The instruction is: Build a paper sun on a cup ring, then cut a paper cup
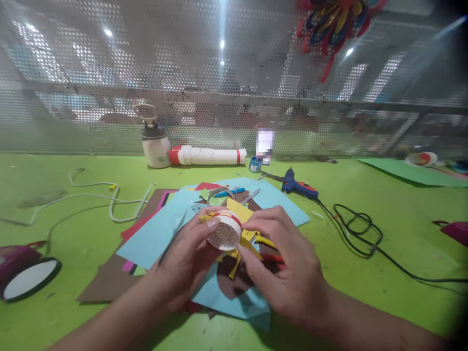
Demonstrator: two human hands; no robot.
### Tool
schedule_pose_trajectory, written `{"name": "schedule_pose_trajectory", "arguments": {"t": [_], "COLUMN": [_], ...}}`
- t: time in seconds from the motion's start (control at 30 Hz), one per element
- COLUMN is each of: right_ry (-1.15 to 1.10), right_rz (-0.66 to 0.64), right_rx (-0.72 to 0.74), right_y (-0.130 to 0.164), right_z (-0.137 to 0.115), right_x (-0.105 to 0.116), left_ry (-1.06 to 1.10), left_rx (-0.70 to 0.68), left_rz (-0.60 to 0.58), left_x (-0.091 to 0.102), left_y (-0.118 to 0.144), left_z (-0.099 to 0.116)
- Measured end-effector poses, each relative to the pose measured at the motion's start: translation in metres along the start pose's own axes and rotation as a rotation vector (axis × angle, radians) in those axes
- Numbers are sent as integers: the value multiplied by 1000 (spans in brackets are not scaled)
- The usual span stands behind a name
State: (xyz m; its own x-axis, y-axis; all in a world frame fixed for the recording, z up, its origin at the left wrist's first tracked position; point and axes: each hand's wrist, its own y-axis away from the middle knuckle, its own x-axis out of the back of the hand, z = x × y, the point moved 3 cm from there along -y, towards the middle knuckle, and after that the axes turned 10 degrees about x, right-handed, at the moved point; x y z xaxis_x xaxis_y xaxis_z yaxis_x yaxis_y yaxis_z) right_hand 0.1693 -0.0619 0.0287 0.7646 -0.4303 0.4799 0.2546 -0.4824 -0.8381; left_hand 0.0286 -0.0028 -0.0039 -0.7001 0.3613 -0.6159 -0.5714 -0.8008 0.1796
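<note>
While both hands meet over the paper pile, the left hand (185, 258) and right hand (288, 265) pinch a small roll of tape (224, 233) between fingertips — left thumb on its near rim, right fingers closed on the far side. It sits raised just above the blue sheets (161, 229), at centre, with yellow paper scraps (243, 212) touching or just behind it; can't tell if they are stuck to it. Judging by looks: light, stiff ring, smooth sides, likely tacky at the free end — best held by the outer rim, not the patterned face. Scraps are thin and floppy, would crease easily. Brown and red sheets lie under the blue. A blue glue gun (298, 186) lies well apart to the right, its black cord (360, 231) looping on the green table (402, 209). White bottle (155, 144) and white tube (208, 156) stand at the far edge by the mesh wall.
</note>
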Motion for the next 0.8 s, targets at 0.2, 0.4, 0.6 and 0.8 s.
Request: {"name": "schedule_pose_trajectory", "arguments": {"t": [0.2,0.4,0.6,0.8], "right_ry": [184,263,318,326], "right_rz": [-2,-4,54,83], "right_rx": [48,151,233,272], "right_y": [1,3,3,2], "right_z": [3,2,0,-4], "right_x": [0,2,6,6], "left_ry": [-80,-141,-129,-88], "left_rx": [-53,-66,-37,4], "left_rz": [-10,-34,-23,-16], "left_x": [-8,-5,-8,-10], "left_y": [4,2,2,6], "left_z": [2,0,0,-1]}}
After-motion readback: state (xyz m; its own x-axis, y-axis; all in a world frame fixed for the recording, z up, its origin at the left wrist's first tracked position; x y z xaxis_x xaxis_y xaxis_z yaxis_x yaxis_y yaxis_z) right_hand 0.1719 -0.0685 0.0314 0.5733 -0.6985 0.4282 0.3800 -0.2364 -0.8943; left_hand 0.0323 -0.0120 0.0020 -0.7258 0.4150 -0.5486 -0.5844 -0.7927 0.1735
